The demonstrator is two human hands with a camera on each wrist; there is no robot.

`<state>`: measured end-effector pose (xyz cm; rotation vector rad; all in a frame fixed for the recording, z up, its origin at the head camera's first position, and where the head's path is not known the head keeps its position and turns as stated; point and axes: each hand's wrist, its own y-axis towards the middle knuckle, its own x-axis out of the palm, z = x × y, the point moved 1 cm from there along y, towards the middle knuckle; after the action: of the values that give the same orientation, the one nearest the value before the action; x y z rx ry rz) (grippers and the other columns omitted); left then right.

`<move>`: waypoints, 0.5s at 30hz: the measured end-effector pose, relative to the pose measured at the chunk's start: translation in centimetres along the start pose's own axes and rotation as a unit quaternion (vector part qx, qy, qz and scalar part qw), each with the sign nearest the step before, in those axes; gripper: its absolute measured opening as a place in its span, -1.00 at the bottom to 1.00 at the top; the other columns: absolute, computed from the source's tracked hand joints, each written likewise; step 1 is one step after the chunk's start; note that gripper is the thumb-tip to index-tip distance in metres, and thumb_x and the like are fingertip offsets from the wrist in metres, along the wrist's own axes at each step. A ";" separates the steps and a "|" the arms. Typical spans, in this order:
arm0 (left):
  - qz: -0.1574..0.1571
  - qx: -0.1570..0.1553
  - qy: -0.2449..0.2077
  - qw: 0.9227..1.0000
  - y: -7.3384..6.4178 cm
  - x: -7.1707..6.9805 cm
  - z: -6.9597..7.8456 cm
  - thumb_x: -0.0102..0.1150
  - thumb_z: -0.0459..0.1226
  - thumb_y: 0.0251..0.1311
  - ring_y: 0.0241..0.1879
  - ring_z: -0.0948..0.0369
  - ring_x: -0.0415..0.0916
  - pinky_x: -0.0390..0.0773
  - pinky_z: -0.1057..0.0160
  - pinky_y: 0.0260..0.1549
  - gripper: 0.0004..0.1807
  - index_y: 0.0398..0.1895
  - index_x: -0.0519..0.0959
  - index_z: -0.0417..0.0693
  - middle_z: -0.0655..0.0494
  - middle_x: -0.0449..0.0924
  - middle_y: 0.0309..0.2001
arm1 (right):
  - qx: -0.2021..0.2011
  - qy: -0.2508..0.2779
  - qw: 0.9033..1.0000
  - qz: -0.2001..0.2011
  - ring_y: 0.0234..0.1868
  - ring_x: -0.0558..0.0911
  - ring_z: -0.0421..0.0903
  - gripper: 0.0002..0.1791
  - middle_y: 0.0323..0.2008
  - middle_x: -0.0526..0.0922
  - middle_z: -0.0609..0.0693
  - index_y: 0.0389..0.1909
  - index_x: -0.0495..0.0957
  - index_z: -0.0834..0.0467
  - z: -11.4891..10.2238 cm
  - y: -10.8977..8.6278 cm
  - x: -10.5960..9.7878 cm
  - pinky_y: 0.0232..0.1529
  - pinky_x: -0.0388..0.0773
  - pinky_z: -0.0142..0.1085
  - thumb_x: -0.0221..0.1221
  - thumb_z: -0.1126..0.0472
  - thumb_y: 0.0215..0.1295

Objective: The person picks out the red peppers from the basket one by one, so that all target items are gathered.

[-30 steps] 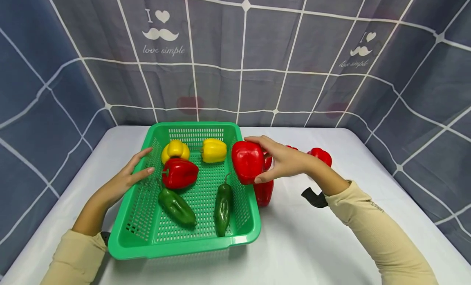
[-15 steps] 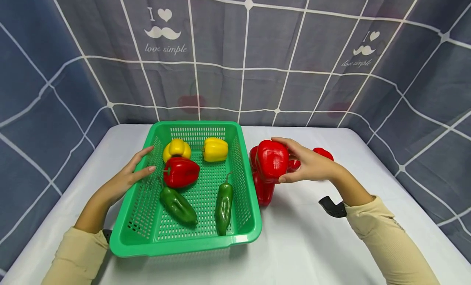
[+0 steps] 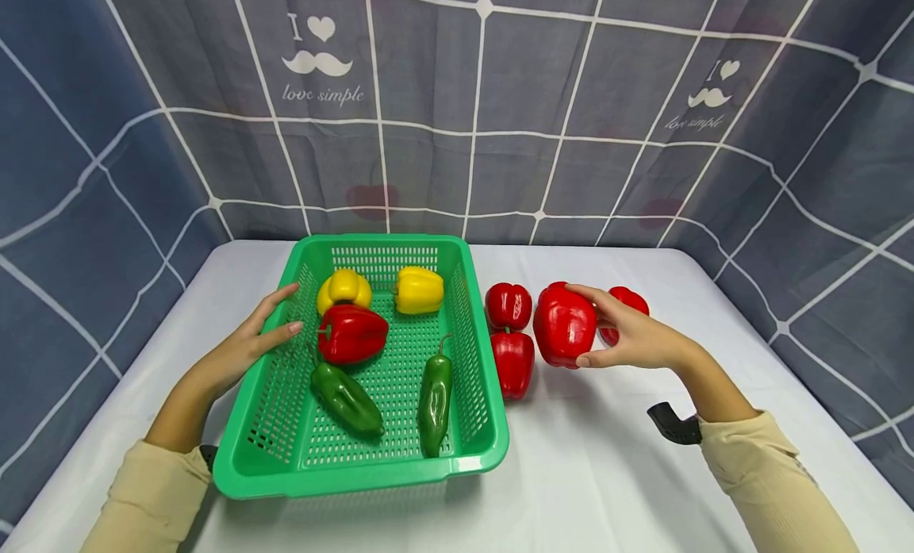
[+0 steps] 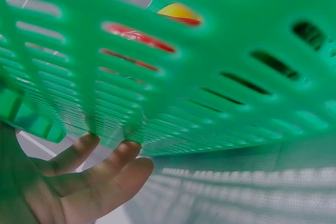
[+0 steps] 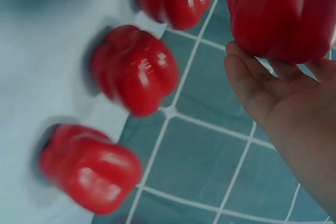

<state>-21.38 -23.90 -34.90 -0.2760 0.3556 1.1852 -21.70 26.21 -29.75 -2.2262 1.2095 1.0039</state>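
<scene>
In the head view my right hand (image 3: pixel 635 331) grips a red bell pepper (image 3: pixel 564 328) from its right side, above the table to the right of the green basket (image 3: pixel 371 483). The right wrist view shows this pepper from below, with fingertips (image 5: pixel 236 69) against its underside. My left hand (image 3: pixel 246 343) holds the basket's left wall, thumb and index finger over the rim; in the left wrist view its other fingers (image 4: pixel 113 174) touch the outside. Inside the basket lie a red bell pepper (image 3: pixel 353 333), two yellow bell peppers (image 3: pixel 420 290) and two green chili peppers (image 3: pixel 434 402).
Right of the basket, red bell peppers (image 3: pixel 509 305) lie on the white tabletop (image 3: pixel 571 474), one red bell pepper (image 3: pixel 512 364) close to the basket wall. Another red bell pepper (image 3: pixel 628 301) is partly behind my right hand. A grey checked curtain (image 3: pixel 428 172) surrounds the table.
My right hand has carried the red bell pepper right, from over the basket's right rim to above the table, uncovering the two peppers beside the basket. My left hand stays on the basket.
</scene>
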 end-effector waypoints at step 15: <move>-0.001 -0.001 -0.003 1.000 0.3 0.0 0.1 -0.16 -0.16 0.34 0.34 -0.20 -0.34 -0.01 -0.38 0.12 -0.26 0.44 -0.30 0.08 -0.14 -0.46 0.43 | 0.033 0.015 0.999 -0.009 0.14 0.37 0.12 -0.02 0.19 0.27 0.10 0.35 0.04 0.06 3.5 -1.7 1.7 0.09 0.36 0.10 0.38 0.09 -0.09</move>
<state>-21.60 -23.75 -34.84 -0.2744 0.3487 1.1836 -21.04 28.40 -33.28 -2.2045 1.2140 0.9140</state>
